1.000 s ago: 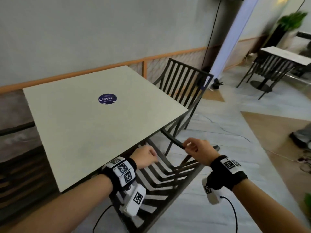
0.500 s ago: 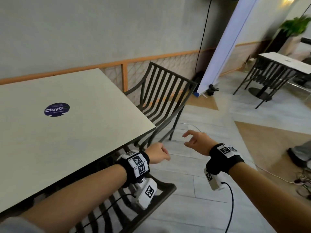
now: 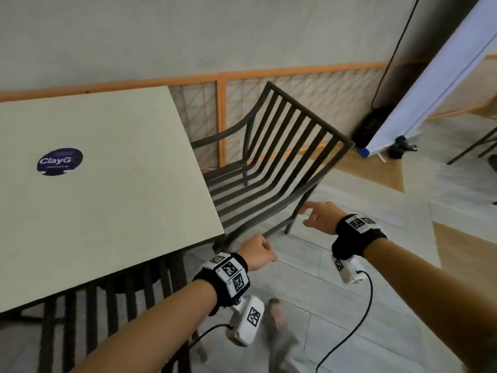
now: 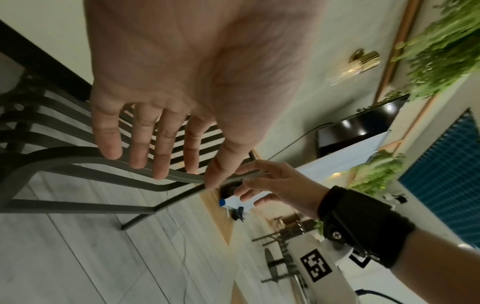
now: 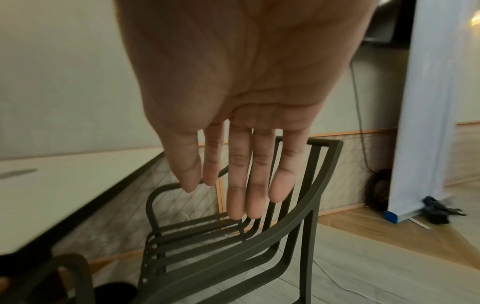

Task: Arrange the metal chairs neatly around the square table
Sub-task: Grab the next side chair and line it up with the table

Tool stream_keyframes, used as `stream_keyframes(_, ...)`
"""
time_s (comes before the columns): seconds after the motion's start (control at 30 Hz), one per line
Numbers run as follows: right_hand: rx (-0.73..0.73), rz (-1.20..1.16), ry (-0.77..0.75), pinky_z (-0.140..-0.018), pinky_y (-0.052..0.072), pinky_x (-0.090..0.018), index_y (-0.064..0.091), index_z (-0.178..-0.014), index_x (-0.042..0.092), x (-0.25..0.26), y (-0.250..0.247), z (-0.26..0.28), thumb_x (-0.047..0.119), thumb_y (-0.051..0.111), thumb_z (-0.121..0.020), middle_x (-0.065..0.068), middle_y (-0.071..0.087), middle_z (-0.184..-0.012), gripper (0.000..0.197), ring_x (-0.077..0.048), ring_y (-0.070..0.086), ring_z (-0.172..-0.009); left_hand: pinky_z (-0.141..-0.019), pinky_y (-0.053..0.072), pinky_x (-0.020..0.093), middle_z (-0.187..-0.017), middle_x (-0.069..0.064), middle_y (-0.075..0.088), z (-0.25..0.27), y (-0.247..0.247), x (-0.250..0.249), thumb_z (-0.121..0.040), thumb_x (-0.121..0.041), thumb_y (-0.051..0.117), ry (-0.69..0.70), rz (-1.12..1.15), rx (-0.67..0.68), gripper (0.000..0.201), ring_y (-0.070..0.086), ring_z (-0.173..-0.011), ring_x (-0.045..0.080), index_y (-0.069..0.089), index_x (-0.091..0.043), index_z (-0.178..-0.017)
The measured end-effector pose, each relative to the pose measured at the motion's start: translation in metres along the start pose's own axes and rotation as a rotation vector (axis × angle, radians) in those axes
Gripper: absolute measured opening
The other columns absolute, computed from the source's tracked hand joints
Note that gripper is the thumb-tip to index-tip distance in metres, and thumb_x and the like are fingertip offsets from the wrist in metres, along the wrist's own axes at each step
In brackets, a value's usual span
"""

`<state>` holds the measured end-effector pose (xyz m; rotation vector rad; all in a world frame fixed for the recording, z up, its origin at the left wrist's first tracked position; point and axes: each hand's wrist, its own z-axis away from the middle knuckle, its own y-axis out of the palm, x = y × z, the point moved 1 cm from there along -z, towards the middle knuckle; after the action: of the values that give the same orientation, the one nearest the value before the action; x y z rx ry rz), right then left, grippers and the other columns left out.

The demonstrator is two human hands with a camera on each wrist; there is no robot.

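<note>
Standing at the right side of the big square table is a dark metal chair. Its seat faces the table and its tall back is on the far side, away from the table edge. The chair is turned a little, so it does not sit straight with that side.

Both hands are just in front of the near armrest, a long curved bar that runs from the table side out toward the chair's back. The left hand is at the end near the table, and the right hand is closer to the back. I think both will take hold of this bar to swing the chair straight.

Neither hand holds anything. Both have their fingers spread and loose.

Another chair is already pushed in under the near side of the table.

From the head view, you cannot tell if the hands touch the bar. The left wrist view shows the left fingers reaching over the bar, almost on it. The right wrist view shows the right fingers hanging straight in the air above the chair.
</note>
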<state>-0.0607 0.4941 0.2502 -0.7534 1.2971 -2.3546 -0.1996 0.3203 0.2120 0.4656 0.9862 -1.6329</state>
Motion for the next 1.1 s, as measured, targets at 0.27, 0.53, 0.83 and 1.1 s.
stream_keyframes(0.27,0.115,0.106,-0.040,-0.096,0.046,-0.039,0.055,-0.119,0.022,-0.070,0.024,-0.165,0.021,0.058,-0.087,-0.010,0.060,-0.123,0.032,-0.030,0.057,-0.111,-0.107,0.037,0.034,-0.146,0.010,0.045,-0.153,0.014,-0.003,-0.089,-0.014,0.060,-0.206,0.043,-0.031,0.057,0.046,-0.131,0.029,0.037,-0.011,-0.141)
stream_keyframes(0.53,0.098,0.410,-0.148,-0.108,0.031,-0.051,0.039,-0.136,0.026,-0.103,0.066,-0.264,0.018,0.057,-0.086,-0.006,0.043,-0.143,0.053,-0.029,0.037,-0.133,-0.120,0.018,0.052,-0.157,0.007,0.028,-0.252,0.021,0.032,-0.093,-0.008,0.049,-0.257,-0.123,-0.208,0.061,0.028,-0.143,0.028,0.025,-0.018,-0.148)
stream_keyframes(0.83,0.122,0.665,-0.216,-0.114,0.018,-0.057,0.033,-0.136,0.035,-0.130,0.071,-0.289,0.046,0.054,-0.088,-0.001,0.045,-0.140,0.054,-0.031,0.033,-0.132,-0.113,0.027,0.054,-0.139,0.004,0.052,-0.267,0.026,0.056,-0.090,-0.011,0.057,-0.214,-0.172,-0.295,0.054,0.043,-0.132,0.028,0.046,-0.038,-0.135)
stream_keyframes(1.1,0.259,0.655,-0.235,-0.103,0.025,-0.068,0.025,-0.138,0.039,-0.100,0.096,-0.248,0.045,0.043,-0.093,-0.009,0.039,-0.142,0.048,-0.042,0.034,-0.127,-0.114,0.015,0.067,-0.143,0.008,0.044,-0.238,0.006,0.075,-0.094,-0.001,0.042,-0.319,-0.425,-0.184,0.054,0.036,-0.137,0.032,0.044,-0.034,-0.137)
